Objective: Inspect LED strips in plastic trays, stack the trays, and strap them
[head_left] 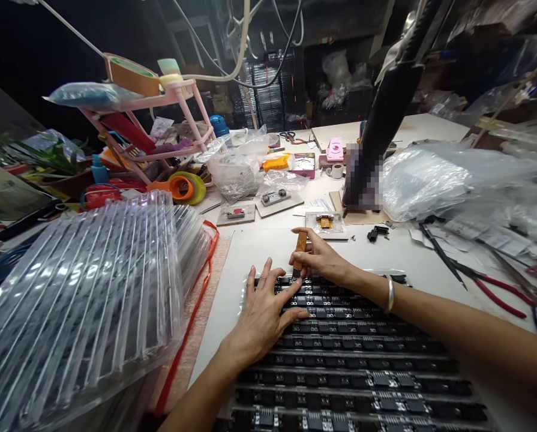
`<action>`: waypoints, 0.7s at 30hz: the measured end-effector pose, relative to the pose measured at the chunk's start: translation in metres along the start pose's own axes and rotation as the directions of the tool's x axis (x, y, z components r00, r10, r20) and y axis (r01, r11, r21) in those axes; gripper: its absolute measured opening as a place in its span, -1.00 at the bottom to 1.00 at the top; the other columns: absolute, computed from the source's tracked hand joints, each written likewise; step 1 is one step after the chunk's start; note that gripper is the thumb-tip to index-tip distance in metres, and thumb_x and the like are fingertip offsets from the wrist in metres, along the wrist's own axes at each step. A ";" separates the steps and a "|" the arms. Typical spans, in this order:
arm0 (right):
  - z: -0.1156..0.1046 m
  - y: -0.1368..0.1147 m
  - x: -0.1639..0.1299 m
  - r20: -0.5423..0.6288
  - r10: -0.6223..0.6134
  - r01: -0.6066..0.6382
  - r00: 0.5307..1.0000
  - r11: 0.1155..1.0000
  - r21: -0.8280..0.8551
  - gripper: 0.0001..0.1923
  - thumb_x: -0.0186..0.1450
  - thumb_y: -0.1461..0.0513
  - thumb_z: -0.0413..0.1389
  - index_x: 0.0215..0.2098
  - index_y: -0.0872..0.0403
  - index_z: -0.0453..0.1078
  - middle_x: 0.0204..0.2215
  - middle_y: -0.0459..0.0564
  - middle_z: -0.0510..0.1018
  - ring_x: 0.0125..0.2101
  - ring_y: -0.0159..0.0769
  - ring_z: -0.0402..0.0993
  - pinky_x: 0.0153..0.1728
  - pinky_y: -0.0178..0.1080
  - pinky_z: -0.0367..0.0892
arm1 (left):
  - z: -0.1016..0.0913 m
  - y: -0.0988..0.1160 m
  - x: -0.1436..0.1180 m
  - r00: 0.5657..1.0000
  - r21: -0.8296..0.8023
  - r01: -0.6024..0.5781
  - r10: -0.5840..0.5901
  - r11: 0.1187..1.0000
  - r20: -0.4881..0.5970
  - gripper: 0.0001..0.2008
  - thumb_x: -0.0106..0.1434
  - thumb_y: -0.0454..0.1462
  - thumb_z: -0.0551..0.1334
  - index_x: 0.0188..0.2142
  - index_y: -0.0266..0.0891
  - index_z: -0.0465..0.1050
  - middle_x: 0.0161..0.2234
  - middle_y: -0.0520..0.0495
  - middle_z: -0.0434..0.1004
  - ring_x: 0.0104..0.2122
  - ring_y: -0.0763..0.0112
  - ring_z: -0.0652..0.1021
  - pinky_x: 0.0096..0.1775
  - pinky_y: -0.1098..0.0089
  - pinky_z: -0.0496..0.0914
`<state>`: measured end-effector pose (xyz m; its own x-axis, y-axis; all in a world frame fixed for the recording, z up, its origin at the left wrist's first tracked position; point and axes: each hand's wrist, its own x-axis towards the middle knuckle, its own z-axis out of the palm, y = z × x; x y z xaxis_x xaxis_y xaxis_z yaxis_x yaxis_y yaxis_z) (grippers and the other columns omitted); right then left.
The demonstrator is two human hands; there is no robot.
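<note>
My right hand (324, 259) pinches a flat, brown-orange handled tool (300, 247), held upright with its dark lower end down at the far row of parts. What kind of tool it is, I cannot make out. My left hand (260, 312) lies spread over the left side of the same rows, its fingertips close to the tool's lower end. Beneath both hands is a clear plastic tray (340, 353) with long rows of small black parts (322, 363) bearing metal contacts. My right forearm covers some of the rows.
A tall stack of clear ribbed plastic trays (101, 300) stands at left, beside a red strap (185, 336). Red-handled pliers (497, 291) lie at right. Small boards (279, 203) with fixtures, a black loose part (378, 233), a black post (380, 132) and plastic bags (434, 180) are beyond.
</note>
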<state>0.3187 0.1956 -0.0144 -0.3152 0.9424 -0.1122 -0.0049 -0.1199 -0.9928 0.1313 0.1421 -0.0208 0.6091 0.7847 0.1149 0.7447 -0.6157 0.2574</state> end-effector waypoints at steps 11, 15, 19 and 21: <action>-0.030 -0.032 -0.032 -0.220 -0.135 0.132 0.966 0.991 -0.028 -0.39 0.23 0.18 0.12 0.18 0.04 -0.01 -0.40 -0.05 0.53 -0.59 -0.43 0.35 -0.59 -0.36 0.25 | -0.002 -0.005 0.000 1.000 0.006 -0.020 0.020 1.000 0.004 -0.49 0.28 0.03 0.02 0.20 0.04 0.17 0.23 -0.13 0.12 0.30 0.03 -0.09 0.20 -0.19 -0.13; -0.058 -0.034 -0.076 -0.359 -0.192 0.189 0.913 0.981 -0.044 -0.39 0.23 0.14 0.14 0.19 0.00 0.05 -0.38 -0.04 0.54 -0.49 -0.40 0.36 -0.53 -0.36 0.29 | 0.001 -0.014 -0.004 0.997 0.064 0.070 -0.068 0.995 -0.023 -0.33 0.29 0.07 -0.03 0.30 -0.10 -0.11 0.32 -0.20 -0.08 0.30 0.03 -0.15 0.20 -0.17 -0.11; -0.087 -0.017 -0.111 -0.548 -0.196 0.187 0.813 0.980 -0.074 -0.33 0.18 0.09 0.19 0.18 0.03 0.07 -0.40 -0.03 0.54 -0.48 -0.36 0.36 -0.56 -0.37 0.27 | 0.009 -0.022 -0.004 0.991 0.080 0.127 -0.130 0.989 0.031 -0.28 0.28 0.09 -0.04 0.31 -0.17 -0.17 0.32 -0.23 -0.14 0.30 -0.02 -0.15 0.18 -0.15 -0.01; -0.099 -0.006 -0.122 -0.620 -0.207 0.191 0.757 0.977 -0.093 -0.33 0.16 0.09 0.21 0.16 0.03 0.09 -0.41 -0.03 0.55 -0.48 -0.36 0.35 -0.56 -0.38 0.26 | 0.009 -0.025 -0.003 0.990 0.064 0.126 -0.130 0.990 0.050 -0.28 0.29 0.09 -0.05 0.31 -0.20 -0.14 0.32 -0.23 -0.14 0.30 -0.01 -0.14 0.18 -0.11 0.01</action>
<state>0.4513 0.1129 0.0014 0.3509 0.9317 0.0940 0.0233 0.0917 -0.9955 0.1132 0.1548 -0.0366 0.5203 0.8534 0.0326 0.8316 -0.5150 0.2080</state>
